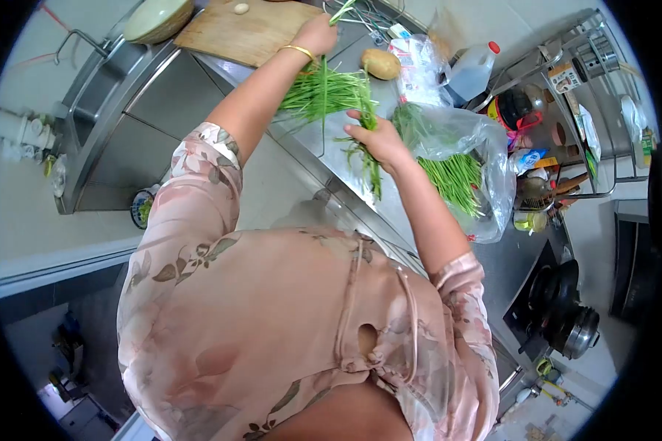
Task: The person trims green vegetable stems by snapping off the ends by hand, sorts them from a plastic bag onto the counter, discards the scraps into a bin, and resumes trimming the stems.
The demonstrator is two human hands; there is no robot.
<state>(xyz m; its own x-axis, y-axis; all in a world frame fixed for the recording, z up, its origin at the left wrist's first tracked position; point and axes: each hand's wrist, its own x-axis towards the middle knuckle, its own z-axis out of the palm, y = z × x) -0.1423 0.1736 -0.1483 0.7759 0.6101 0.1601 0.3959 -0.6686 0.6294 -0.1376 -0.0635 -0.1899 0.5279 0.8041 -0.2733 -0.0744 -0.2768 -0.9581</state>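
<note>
Left hand [316, 35] curled round thin pale-green stalks [341, 12]; right hand [379, 141] pinches limp green strands [366, 97]. Slender green stems [318, 94] lie heaped on the grey metal counter [336, 153], presumably for easy reach.

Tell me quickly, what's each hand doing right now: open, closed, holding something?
Left hand: closed, holding green stalks.
Right hand: closed on limp greens, which hang below it.
</note>
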